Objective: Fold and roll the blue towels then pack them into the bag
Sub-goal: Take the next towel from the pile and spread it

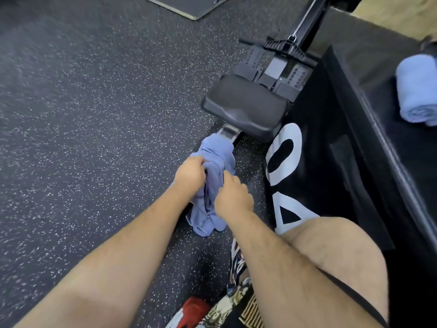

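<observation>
A crumpled blue towel [216, 162] hangs bunched over the rail of a rowing machine, just in front of its black seat [246, 110]. My left hand [190, 174] grips the towel's left side with curled fingers. My right hand [233, 196] pinches the towel's right side lower down. A second blue towel [416, 91], rolled up, lies on top of a black box [369, 67] at the right edge. No bag is recognisable in view.
The floor [94, 114] is dark speckled rubber. The black box with large white letters [283, 166] stands right of the rail. My bare knee [331, 245] and a patterned shoe [236, 263] sit below. A flat grey plate [189, 8] lies at the top.
</observation>
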